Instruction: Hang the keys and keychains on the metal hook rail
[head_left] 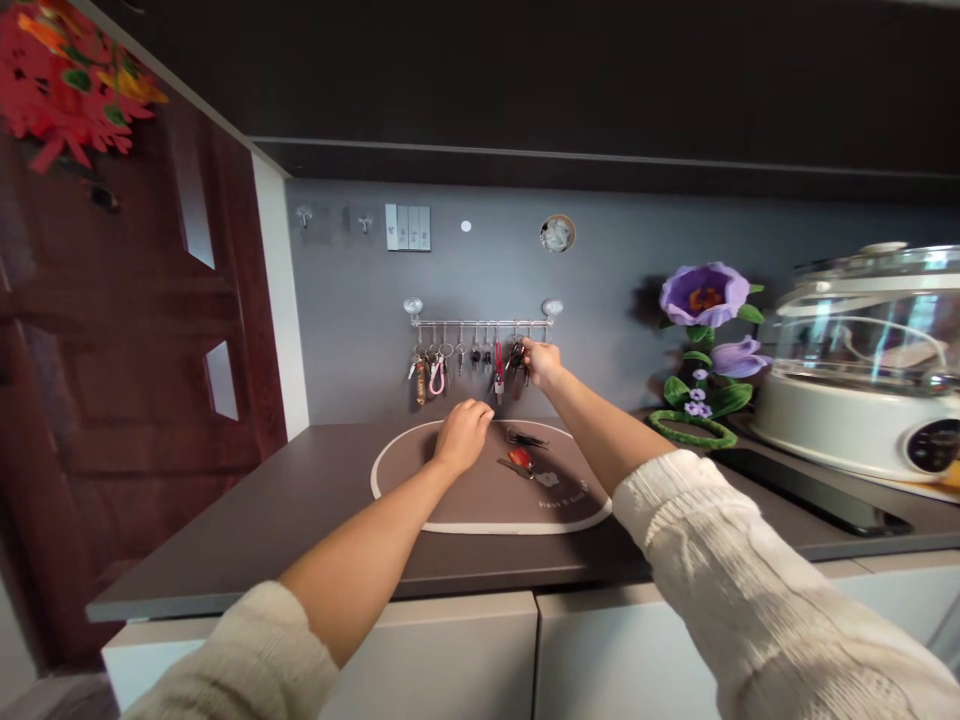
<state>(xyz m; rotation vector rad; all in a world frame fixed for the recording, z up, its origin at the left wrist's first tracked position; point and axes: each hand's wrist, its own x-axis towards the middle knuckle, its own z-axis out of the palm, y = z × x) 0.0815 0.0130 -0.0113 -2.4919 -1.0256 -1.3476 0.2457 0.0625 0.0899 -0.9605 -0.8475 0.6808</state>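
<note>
My right hand [541,362] is closed, its fingertips pinching a bunch of dark keys [516,356] near the right end of a clear hook rail [480,323] on the wall. Other key sets hang along that rail, including one with a pink loop [437,374], a brown tag [421,382] and a red strap [499,366]. Over the mat [405,490], my left hand [463,436] hovers with bent fingers held together; its palm side is hidden. Lying on the mat are a dark key set [527,439] and keys with a red-orange fob [520,459].
To the right stand a purple artificial flower [705,295] and a white appliance with a clear lid [855,400]. A black phone-like slab [814,492] lies at the counter's right. Overhead hangs a dark cabinet [525,90]; a brown door [127,380] is at left.
</note>
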